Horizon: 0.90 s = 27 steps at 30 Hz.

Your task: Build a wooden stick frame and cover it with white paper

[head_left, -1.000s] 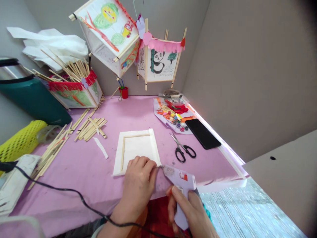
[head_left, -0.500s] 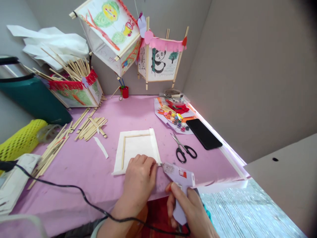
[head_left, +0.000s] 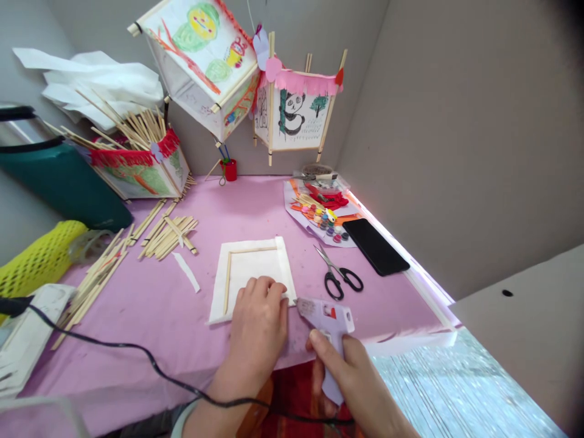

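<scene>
A white paper panel framed with thin wooden sticks lies flat on the pink table. My left hand presses down on its near edge, fingers curled over the paper. My right hand grips a pale purple glue gun. The gun's nozzle points left at the panel's near right corner, close to my left fingertips. Its black cord trails across the table to the left.
Black scissors, a black phone and a sheet of paints and craft bits lie right of the panel. Loose sticks are scattered on the left. Painted paper lanterns hang at the back. A yellow mesh roll sits far left.
My left hand has slid a little farther onto the panel. The glue gun has tipped more upright and its nozzle has moved slightly up toward the panel's corner.
</scene>
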{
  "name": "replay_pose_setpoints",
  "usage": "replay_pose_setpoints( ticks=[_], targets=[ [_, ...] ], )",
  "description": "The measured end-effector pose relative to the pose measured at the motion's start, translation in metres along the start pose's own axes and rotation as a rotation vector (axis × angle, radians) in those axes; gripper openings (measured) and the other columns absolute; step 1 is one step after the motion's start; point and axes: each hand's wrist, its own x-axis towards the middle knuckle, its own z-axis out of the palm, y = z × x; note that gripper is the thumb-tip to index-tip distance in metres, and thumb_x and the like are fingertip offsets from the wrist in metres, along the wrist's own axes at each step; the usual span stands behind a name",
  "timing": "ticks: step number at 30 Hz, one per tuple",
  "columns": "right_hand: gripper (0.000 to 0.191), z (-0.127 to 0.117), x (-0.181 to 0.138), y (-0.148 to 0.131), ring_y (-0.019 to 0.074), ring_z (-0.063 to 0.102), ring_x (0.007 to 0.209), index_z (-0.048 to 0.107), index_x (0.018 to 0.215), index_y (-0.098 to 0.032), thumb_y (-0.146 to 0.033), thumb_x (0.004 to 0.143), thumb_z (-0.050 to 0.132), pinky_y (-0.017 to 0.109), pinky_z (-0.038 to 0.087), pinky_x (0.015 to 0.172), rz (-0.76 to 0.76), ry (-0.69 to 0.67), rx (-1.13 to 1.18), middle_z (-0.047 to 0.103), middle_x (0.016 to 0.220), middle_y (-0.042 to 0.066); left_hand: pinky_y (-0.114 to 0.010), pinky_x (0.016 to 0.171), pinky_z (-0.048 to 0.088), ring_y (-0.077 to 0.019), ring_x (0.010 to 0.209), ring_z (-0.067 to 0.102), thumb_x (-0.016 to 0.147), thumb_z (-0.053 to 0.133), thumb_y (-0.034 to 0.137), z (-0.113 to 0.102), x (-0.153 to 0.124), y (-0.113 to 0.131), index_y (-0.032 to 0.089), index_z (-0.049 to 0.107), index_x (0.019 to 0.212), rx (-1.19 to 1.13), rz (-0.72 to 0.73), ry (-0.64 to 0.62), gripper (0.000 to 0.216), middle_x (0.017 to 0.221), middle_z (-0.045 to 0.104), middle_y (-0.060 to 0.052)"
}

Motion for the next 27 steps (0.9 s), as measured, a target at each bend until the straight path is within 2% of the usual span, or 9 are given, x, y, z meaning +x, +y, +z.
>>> replay_pose_setpoints(
  ticks=[3,7,13,17,19,22,27],
  targets=[
    [0.06,-0.002,-0.001,-0.003,0.0103,0.045,0.034,0.052,0.049,-0.016,-0.067,0.079,0.052,0.022,0.035,0.037,-0.012,-0.027,-0.033,0.045,0.036,0.0,-0.038,0.071,0.037,-0.0231,0.083,0.048,0.084,0.054,0.012,-0.001,-0.004,0.0,0.019,0.064,0.079,0.071,0.108,0.092,0.013,0.089,0.06,-0.006],
    [0.057,-0.004,0.001,-0.001,0.0113,0.046,0.035,0.055,0.057,-0.015,-0.067,0.08,0.052,0.023,0.037,0.038,-0.007,-0.012,-0.039,0.049,0.04,0.0,-0.037,0.068,0.036,-0.0216,0.078,0.047,0.086,0.055,0.013,0.002,-0.008,-0.003,0.019,0.065,0.08,0.058,0.176,0.022,0.013,0.081,0.06,-0.004],
    [0.057,-0.01,0.006,-0.012,0.01,0.046,0.034,0.061,0.07,-0.012,-0.066,0.082,0.05,0.021,0.037,0.038,-0.041,-0.069,-0.051,0.054,0.045,0.001,-0.038,0.071,0.037,-0.0204,0.079,0.049,0.087,0.053,0.013,0.006,-0.009,-0.009,0.019,0.067,0.085,0.026,0.197,-0.05,0.015,0.082,0.061,-0.003],
    [0.056,-0.018,0.008,-0.021,0.0102,0.048,0.034,0.062,0.079,-0.012,-0.066,0.081,0.051,0.021,0.035,0.037,-0.089,-0.058,-0.024,0.056,0.047,0.001,-0.038,0.073,0.039,-0.02,0.081,0.051,0.089,0.049,0.012,0.004,-0.008,-0.01,0.02,0.067,0.087,-0.003,0.18,-0.079,0.02,0.084,0.061,-0.003],
    [0.055,-0.02,0.006,-0.022,0.0104,0.048,0.035,0.063,0.077,-0.012,-0.066,0.081,0.051,0.021,0.036,0.038,-0.08,-0.056,-0.028,0.056,0.047,0.001,-0.038,0.074,0.039,-0.0202,0.082,0.051,0.089,0.049,0.012,0.003,-0.008,-0.01,0.02,0.068,0.087,-0.018,0.167,-0.095,0.02,0.085,0.061,-0.004],
    [0.058,-0.021,0.001,-0.018,0.0105,0.049,0.036,0.06,0.065,-0.013,-0.068,0.08,0.05,0.021,0.038,0.038,-0.038,-0.06,-0.061,0.056,0.048,0.002,-0.038,0.074,0.04,-0.0204,0.083,0.051,0.089,0.049,0.012,0.004,-0.008,-0.01,0.02,0.068,0.088,-0.031,0.15,-0.093,0.02,0.085,0.061,-0.004],
    [0.06,-0.018,-0.003,-0.011,0.0101,0.048,0.035,0.058,0.059,-0.014,-0.068,0.081,0.047,0.02,0.034,0.035,0.0,-0.06,-0.102,0.055,0.046,0.003,-0.038,0.074,0.04,-0.0202,0.083,0.051,0.09,0.049,0.013,0.006,-0.009,-0.009,0.02,0.069,0.089,-0.029,0.141,-0.061,0.021,0.086,0.062,-0.004]
  ],
)
